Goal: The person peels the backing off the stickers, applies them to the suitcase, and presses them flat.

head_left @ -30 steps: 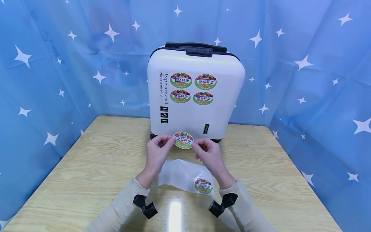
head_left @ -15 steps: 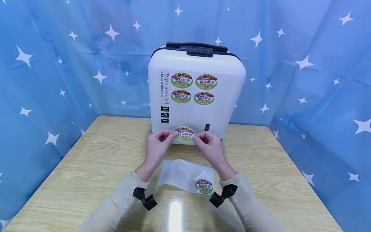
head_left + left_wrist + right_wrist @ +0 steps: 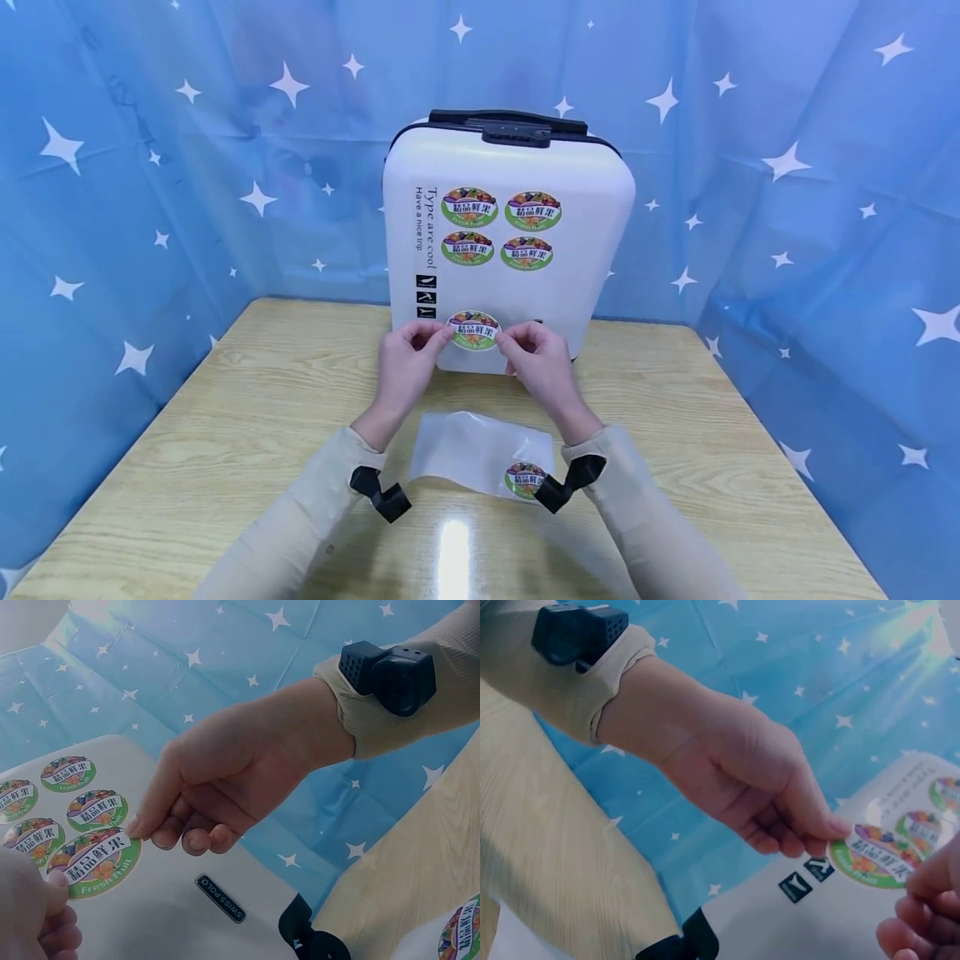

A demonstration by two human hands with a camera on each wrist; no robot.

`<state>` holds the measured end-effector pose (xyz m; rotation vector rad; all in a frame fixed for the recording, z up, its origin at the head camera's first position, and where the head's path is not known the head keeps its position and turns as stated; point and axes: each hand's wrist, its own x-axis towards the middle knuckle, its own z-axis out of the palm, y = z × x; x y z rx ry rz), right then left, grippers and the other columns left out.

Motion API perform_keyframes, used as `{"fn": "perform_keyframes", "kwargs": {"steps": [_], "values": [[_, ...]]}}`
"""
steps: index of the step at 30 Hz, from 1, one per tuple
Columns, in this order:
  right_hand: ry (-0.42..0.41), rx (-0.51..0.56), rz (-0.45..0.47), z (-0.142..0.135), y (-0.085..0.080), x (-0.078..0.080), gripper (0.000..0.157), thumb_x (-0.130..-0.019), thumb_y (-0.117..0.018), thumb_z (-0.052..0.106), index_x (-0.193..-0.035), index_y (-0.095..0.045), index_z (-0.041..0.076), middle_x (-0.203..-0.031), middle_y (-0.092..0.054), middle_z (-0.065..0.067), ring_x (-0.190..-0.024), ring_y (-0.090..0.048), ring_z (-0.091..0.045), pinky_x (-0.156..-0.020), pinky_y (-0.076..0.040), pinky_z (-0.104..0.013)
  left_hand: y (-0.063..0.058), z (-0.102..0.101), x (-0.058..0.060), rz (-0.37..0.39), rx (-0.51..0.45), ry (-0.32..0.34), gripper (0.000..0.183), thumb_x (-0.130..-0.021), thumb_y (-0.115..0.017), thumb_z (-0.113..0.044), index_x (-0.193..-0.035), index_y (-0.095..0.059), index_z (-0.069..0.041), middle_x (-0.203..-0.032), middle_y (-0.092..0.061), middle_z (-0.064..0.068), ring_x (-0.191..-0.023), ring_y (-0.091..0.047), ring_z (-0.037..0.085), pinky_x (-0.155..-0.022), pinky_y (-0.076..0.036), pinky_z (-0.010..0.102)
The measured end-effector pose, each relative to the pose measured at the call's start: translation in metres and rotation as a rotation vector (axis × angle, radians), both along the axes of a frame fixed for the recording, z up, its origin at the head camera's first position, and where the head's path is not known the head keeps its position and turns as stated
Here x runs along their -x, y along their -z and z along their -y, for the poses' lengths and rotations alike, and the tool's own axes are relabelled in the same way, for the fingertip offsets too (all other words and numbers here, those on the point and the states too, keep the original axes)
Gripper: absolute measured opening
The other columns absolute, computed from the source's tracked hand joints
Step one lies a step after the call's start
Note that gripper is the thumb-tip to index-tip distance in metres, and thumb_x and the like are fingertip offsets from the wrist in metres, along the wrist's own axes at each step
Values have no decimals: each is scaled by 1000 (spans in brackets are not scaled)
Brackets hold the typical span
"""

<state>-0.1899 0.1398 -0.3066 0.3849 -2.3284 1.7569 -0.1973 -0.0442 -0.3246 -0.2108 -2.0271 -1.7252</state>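
Note:
An oval fruit sticker (image 3: 475, 333) is pinched at its two side edges, by my left hand (image 3: 402, 367) on the left and my right hand (image 3: 546, 367) on the right. It is held in front of the lower part of a white suitcase (image 3: 585, 217); whether it touches the shell I cannot tell. Several matching stickers (image 3: 468, 207) are on the upper front of the case, in two rows. The left wrist view shows the right hand (image 3: 232, 765) with thumb and fingertips at the edge of the held sticker (image 3: 96, 864). In the right wrist view, the left hand (image 3: 731, 765) pinches the opposite edge.
A translucent backing sheet (image 3: 457, 450) lies on the wooden table (image 3: 300, 400) below my hands, bearing one more sticker (image 3: 521, 478). Printed text and black icons (image 3: 426, 297) run down the suitcase's left side. Blue star-patterned curtains (image 3: 225, 150) surround the table.
Both hands have risen together with the sticker, from below the suitcase's bottom edge to in front of its lower face. The backing sheet has stayed in place.

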Motion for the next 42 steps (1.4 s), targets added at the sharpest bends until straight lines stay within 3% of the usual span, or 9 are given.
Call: {"fn": "perform_keyframes", "kwargs": {"steps": [7, 14, 22, 31, 42], "values": [[32, 29, -12, 5, -1, 6, 21, -90, -62, 25, -89, -64, 4, -79, -57, -11, -59, -54, -21, -50, -43, -27, -1, -2, 6, -18, -1, -41, 15, -84, -70, -16, -84, -68, -1, -73, -63, 7, -63, -51, 16, -52, -40, 21], [98, 17, -9, 8, -5, 11, 22, -89, -63, 29, -89, -65, 7, -81, -58, -22, -60, -55, -23, -49, -41, -26, -5, -3, 11, -18, 8, -51, 17, -84, -70, -20, -85, -68, -3, -75, -63, 6, -65, -51, 15, -55, -41, 22], [116, 27, -42, 15, -8, 22, 20, -89, -64, 26, -88, -65, 6, -76, -57, -8, -58, -54, -21, -50, -42, -26, -10, -2, 18, -39, 1, -78, 18, -86, -68, -20, -85, -67, -2, -77, -63, 7, -67, -52, 15, -56, -42, 23], [114, 14, -74, 17, -11, 28, 21, -89, -63, 28, -89, -64, 7, -78, -57, -7, -59, -55, -21, -53, -44, -27, -10, -2, 25, -67, 10, -96, 18, -87, -66, -19, -87, -66, -1, -79, -62, 8, -68, -52, 16, -58, -43, 24], [122, 55, -53, 22, -16, 38, 19, -89, -64, 24, -89, -65, 5, -78, -59, -7, -57, -55, -19, -51, -43, -26, -13, -2, 33, -96, 93, -125, 19, -90, -63, -20, -87, -63, -2, -80, -62, 8, -69, -54, 17, -60, -45, 26]]}}
